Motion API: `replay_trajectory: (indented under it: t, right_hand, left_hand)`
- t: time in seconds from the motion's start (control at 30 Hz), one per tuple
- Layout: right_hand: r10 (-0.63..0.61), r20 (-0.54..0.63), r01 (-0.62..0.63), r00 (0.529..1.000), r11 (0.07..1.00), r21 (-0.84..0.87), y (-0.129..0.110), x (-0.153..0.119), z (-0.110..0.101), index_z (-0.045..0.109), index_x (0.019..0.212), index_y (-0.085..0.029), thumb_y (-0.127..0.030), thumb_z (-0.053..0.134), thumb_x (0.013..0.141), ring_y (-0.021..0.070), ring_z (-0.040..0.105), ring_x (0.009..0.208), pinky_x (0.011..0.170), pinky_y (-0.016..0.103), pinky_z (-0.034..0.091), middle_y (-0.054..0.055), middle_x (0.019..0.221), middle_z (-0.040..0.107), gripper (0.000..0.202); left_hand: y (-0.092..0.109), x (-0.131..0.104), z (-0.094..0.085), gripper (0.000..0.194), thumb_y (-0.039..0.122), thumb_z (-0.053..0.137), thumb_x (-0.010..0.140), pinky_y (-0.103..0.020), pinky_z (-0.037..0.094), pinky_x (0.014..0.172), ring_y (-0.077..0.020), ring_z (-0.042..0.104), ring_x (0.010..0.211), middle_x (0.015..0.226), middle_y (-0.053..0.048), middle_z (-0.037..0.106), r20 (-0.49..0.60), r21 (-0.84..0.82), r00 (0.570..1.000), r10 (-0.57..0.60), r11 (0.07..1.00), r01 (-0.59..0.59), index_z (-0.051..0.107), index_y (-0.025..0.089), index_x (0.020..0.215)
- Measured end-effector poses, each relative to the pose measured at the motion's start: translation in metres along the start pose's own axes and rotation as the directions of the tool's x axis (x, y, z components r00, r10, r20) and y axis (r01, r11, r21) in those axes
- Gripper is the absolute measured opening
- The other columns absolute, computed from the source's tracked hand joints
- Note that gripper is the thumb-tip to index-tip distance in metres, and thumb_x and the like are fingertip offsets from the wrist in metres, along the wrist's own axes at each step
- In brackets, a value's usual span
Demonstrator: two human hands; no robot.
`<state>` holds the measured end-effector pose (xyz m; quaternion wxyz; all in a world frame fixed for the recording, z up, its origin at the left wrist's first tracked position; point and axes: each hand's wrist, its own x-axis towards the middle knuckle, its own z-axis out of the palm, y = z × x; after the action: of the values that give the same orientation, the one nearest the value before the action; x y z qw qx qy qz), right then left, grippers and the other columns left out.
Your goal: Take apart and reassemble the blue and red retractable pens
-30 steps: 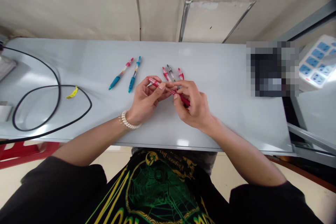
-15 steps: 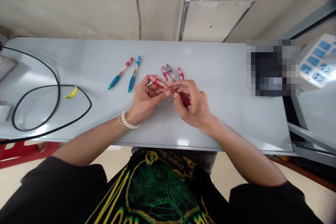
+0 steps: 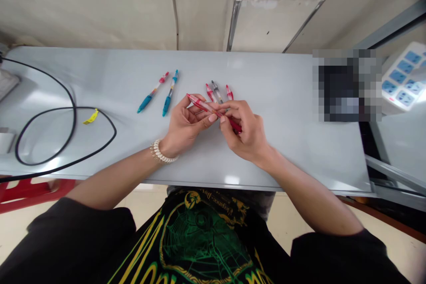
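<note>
A red pen with a clear barrel lies slantwise between my two hands above the table. My left hand pinches its clear upper half between thumb and fingers. Closed round the dark red grip end is my right hand, its thumb and fingertips close to the middle of the pen. Just beyond the hands lie a red-topped pen, a grey pen and another red-topped pen, their lower parts hidden by my hands. To the left rest a pink-and-teal pen and a blue pen.
A black cable with a yellow tag loops over the left of the white table. A blurred-out dark object sits at the right end, near a white power strip. A red stool stands below the front left edge.
</note>
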<state>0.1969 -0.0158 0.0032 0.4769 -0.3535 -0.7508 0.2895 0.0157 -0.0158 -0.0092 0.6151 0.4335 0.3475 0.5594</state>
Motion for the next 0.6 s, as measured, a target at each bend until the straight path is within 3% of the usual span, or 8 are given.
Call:
replay_trajectory:
  t: [0.3,0.6]
  right_hand:
    - [-0.007,0.005,0.007,1.0,1.0,-0.004,0.0003,-0.001,-0.0006,0.055,0.122,-0.022,-0.016,0.053,0.103,0.0086,0.061,0.062,0.064,0.024,0.055,0.001,0.093,0.076,0.02]
    - [0.008,0.012,-0.008,1.0,1.0,-0.003,-0.0003,-0.0007,-0.0006,0.055,0.123,-0.022,-0.018,0.054,0.104,0.0081,0.06,0.061,0.065,0.023,0.055,0.001,0.095,0.077,0.02]
  left_hand:
    - [0.0023,-0.0004,0.0013,0.039,0.032,0.094,0.085,-0.025,0.069,0.089,-0.0143,0.081,0.093,0.101,0.001,0.082,-0.006,-0.055,0.999,-0.037,0.998,0.036,0.061,0.023,0.105]
    - [0.0019,0.0,0.0014,0.04,0.036,0.093,0.085,-0.026,0.069,0.087,-0.0158,0.081,0.093,0.1,0.0,0.082,-0.033,-0.042,0.998,-0.054,0.998,0.053,0.061,0.023,0.105]
